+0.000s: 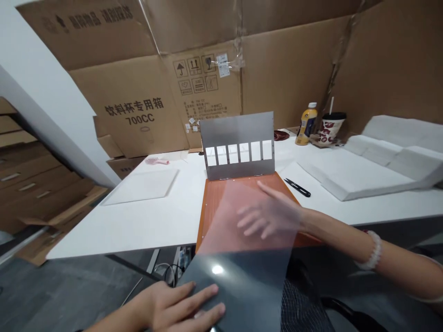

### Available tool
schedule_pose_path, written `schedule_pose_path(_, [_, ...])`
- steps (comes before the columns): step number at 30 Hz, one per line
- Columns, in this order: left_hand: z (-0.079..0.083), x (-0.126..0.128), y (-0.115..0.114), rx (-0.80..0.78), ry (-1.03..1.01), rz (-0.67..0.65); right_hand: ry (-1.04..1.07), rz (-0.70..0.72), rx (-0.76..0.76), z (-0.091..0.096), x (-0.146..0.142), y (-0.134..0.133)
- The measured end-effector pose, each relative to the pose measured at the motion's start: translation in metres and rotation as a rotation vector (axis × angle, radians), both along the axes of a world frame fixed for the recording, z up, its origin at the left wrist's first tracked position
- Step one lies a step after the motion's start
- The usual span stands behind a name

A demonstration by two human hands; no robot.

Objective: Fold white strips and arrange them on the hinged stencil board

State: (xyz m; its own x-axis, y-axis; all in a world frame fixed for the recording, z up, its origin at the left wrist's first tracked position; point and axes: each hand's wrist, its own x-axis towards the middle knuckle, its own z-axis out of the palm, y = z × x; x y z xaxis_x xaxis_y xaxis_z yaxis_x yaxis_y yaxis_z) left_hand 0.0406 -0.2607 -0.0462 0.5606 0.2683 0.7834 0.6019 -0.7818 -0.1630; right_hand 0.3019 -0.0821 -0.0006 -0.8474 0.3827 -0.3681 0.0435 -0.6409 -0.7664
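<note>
L hand (173,309) flat on 1 sheet (249,281), R hand (266,216) spread under it; 1 board (211,198).

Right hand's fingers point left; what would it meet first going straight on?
Likely nothing upright: the right hand, seen through the translucent film, points left across the orange board, then onto white table. Depth unclear.

Left hand (180,310) on translucent sheet (249,276), right hand (268,216) under it, over orange board (210,203)
</note>
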Motion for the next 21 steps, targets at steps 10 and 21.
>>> schedule_pose_path(10, [0.022, -0.054, 0.037, 0.202, 0.535, -0.157, -0.213, -0.349, 0.42, -0.018, 0.047, -0.019])
schedule_pose_path(21, [0.017, -0.073, 0.044, 0.198, 0.623, -0.041, -0.181, -0.413, 0.428, -0.031, 0.054, -0.022])
